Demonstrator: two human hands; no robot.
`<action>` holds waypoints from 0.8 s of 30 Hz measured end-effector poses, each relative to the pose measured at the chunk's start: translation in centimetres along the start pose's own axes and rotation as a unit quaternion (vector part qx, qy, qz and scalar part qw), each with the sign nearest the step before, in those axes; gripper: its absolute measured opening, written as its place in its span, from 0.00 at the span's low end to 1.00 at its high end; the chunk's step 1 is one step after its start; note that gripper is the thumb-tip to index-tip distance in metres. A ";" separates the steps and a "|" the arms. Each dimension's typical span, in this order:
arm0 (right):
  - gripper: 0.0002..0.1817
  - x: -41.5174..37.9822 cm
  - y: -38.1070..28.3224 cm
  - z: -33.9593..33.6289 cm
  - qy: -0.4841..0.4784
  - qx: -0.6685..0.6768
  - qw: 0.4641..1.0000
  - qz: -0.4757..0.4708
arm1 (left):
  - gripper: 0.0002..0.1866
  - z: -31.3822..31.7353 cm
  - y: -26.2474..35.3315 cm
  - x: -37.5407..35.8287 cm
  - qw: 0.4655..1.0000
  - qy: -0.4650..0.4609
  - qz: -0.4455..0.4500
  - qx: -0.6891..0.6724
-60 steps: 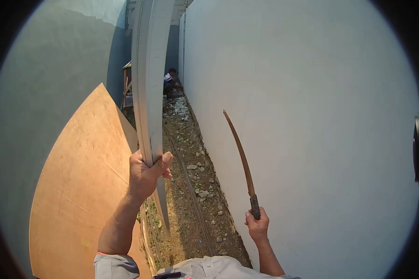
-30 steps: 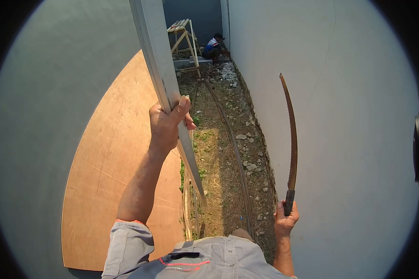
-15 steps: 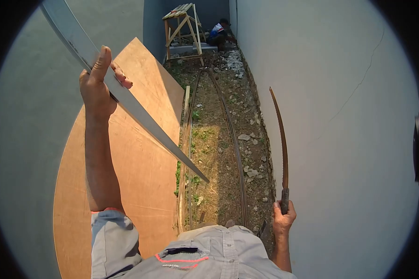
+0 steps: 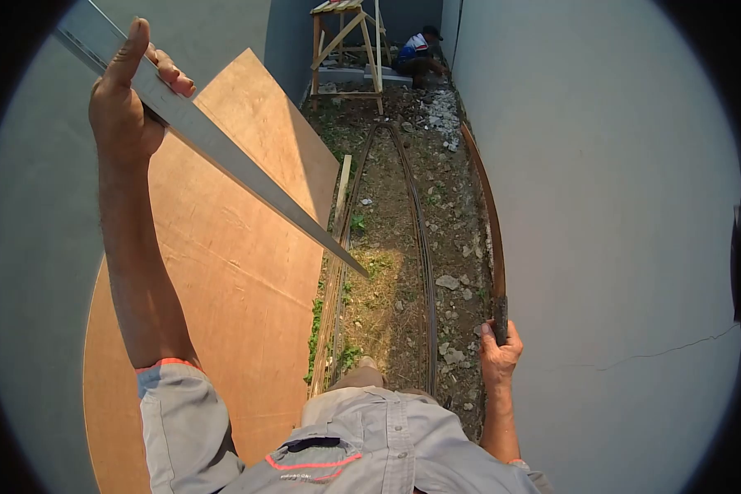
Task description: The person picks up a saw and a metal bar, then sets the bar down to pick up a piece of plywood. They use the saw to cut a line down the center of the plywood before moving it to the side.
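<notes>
My left hand (image 4: 125, 115), raised at the upper left, is closed around a long, flat grey metal bar (image 4: 251, 177). The bar slants down to the right, its far end over the ground between the rods; its upper end runs out of view. Low on the right, my right hand (image 4: 500, 358) grips the dark handle of a handsaw (image 4: 496, 230). Its narrow, rusty, curved blade points up and away along the foot of the right wall. The two tools are apart.
A large plywood sheet (image 4: 222, 272) leans at the left. Long bent metal rods (image 4: 426, 280) lie along the ground between the walls, with stones (image 4: 448, 282) beside them. Farther off stand a wooden trestle (image 4: 362, 53) and a crouching person (image 4: 420, 58). The right wall (image 4: 609, 206) is close.
My left hand and the metal bar have moved up and left in view. The saw sits slightly higher and nearer the wall's foot. The view has shifted, and a leg now shows below.
</notes>
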State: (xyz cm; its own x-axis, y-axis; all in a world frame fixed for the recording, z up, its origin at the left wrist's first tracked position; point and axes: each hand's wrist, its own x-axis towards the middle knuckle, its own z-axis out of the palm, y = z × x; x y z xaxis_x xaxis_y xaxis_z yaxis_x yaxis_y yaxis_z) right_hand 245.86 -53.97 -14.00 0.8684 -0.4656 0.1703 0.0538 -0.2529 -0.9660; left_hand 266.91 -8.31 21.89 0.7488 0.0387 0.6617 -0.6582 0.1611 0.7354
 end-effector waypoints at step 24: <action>0.08 57.4 5.4 17.5 0.014 -0.016 0.999 0.036 | 0.23 7.8 -34.7 49.5 0.976 0.086 0.111 0.168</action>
State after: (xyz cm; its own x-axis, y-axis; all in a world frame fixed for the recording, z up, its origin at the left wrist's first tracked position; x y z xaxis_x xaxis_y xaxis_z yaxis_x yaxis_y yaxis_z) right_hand 304.63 -67.25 -12.85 0.8556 -0.5066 0.1066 -0.0244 -0.2452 -0.9692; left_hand 326.20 -19.71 30.32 0.5672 0.2049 0.7977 -0.7732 -0.2013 0.6014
